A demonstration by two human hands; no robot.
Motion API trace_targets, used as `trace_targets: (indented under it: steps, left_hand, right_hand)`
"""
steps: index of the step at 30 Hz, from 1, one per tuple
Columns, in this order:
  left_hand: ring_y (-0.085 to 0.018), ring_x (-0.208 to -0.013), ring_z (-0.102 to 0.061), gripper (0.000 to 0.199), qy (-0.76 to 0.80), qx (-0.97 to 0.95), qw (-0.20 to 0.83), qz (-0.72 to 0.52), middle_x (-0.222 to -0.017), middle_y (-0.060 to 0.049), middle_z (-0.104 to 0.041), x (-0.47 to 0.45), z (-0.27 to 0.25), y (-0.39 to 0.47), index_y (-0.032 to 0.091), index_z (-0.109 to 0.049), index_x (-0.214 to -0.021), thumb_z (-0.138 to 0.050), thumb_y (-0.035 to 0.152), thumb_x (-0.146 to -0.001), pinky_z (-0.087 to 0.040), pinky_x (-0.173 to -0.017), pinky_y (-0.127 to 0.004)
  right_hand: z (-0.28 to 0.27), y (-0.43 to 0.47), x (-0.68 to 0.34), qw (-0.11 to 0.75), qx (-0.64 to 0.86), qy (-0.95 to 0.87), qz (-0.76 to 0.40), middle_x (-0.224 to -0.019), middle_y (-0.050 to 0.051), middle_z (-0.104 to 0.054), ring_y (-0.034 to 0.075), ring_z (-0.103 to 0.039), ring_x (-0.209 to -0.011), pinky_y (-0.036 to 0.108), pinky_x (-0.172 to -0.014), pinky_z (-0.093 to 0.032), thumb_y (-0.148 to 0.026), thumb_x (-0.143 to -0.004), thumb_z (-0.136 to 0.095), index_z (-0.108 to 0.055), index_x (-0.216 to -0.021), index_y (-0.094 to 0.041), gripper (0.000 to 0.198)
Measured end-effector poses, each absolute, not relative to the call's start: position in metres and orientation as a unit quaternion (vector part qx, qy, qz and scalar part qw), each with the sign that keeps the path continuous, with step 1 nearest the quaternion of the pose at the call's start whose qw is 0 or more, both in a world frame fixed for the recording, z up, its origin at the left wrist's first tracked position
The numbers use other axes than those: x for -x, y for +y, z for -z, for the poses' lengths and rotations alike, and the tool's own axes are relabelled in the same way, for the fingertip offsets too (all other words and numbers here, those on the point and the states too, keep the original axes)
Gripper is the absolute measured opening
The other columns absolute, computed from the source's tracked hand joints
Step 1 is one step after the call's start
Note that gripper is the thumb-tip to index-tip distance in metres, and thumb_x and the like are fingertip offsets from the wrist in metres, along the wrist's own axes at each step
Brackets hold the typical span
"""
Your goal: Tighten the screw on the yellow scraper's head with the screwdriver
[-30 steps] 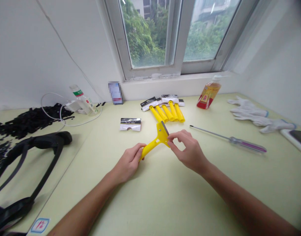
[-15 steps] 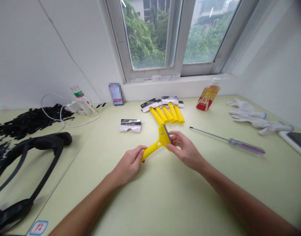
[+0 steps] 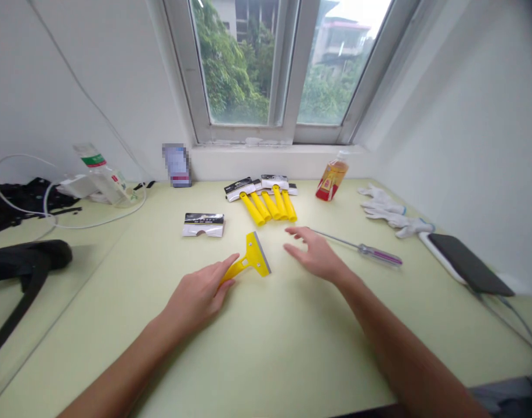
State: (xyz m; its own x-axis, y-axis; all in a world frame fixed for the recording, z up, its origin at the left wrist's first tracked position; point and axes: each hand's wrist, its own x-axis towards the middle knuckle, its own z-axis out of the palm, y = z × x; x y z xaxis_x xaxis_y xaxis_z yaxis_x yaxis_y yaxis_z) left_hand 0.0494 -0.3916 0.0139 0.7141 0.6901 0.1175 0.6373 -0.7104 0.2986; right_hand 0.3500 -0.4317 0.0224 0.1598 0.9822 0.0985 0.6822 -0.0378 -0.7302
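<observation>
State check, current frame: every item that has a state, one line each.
left hand: fingers loose on the scraper handle.
right hand: open, holding nothing.
yellow scraper: flat on the table, metal blade fitted.
spare scrapers: bunched side by side, heads in card sleeves.
card sleeve: lying alone, no scraper in it.
screwdriver: lying flat, untouched.
bottle: upright, capped.
gloves: off, lying on the table.
window: shut.

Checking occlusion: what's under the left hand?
The left hand lies over the handle of the yellow scraper on the table. Blade head shows past the fingertips; the handle's end is covered.
</observation>
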Motion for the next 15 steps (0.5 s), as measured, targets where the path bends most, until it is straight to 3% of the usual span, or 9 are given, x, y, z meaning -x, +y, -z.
trace_targets:
  steps: [1,3,6,10,15]
  left_hand:
    - [-0.024,-0.113,-0.063,0.049,0.366,-0.916,0.120,-0.109,-0.137,-0.008,-0.058,-0.048,-0.014,-0.391,0.026,-0.033,-0.147,-0.038,0.031,-0.099,-0.052,-0.093,-0.039]
    - [-0.024,-0.111,-0.064,0.049,0.372,-0.913,0.127,-0.108,-0.136,-0.007,-0.059,-0.044,-0.016,-0.389,0.026,-0.032,-0.148,-0.037,0.031,-0.099,-0.053,-0.091,-0.039]
    - [-0.025,-0.107,-0.064,0.047,0.368,-0.913,0.136,-0.112,-0.130,-0.008,-0.062,-0.040,-0.016,-0.386,0.026,-0.037,-0.145,-0.039,0.031,-0.098,-0.052,-0.089,-0.039]
    - [-0.023,-0.100,-0.065,0.041,0.351,-0.918,0.143,-0.116,-0.118,-0.007,-0.066,-0.038,-0.015,-0.385,0.028,-0.049,-0.136,-0.042,0.026,-0.095,-0.052,-0.086,-0.037]
    - [-0.024,-0.098,-0.063,0.040,0.337,-0.925,0.136,-0.114,-0.111,-0.008,-0.065,-0.037,-0.021,-0.385,0.027,-0.051,-0.132,-0.045,0.023,-0.093,-0.052,-0.082,-0.037]
  right_hand:
    - [-0.025,-0.433,-0.371,0.319,0.722,-0.586,-0.182,-0.130,0.014,-0.056,0.028,-0.050,-0.121,0.046,-0.103,-0.038,-0.032,-0.079,-0.064,-0.060,-0.119,-0.020,0.042]
    - [-0.026,-0.438,-0.411,0.278,0.785,-0.540,-0.122,-0.122,0.020,-0.059,0.035,-0.048,-0.122,0.054,-0.102,-0.034,-0.025,-0.076,-0.063,-0.066,-0.108,-0.015,0.034]
    - [-0.025,-0.446,-0.447,0.222,0.812,-0.532,-0.094,-0.093,0.014,-0.068,0.030,-0.061,-0.098,0.047,-0.091,-0.043,-0.023,-0.075,-0.059,-0.071,-0.093,-0.016,0.022]
    - [-0.032,-0.452,-0.443,0.210,0.778,-0.585,-0.095,-0.087,0.006,-0.071,0.020,-0.063,-0.077,0.033,-0.076,-0.048,-0.033,-0.081,-0.055,-0.073,-0.098,-0.020,0.028]
    - [-0.062,-0.446,-0.397,0.261,0.722,-0.633,-0.098,-0.091,0.008,-0.071,0.018,-0.063,-0.074,0.031,-0.069,-0.050,-0.050,-0.087,-0.050,-0.070,-0.110,-0.018,0.045]
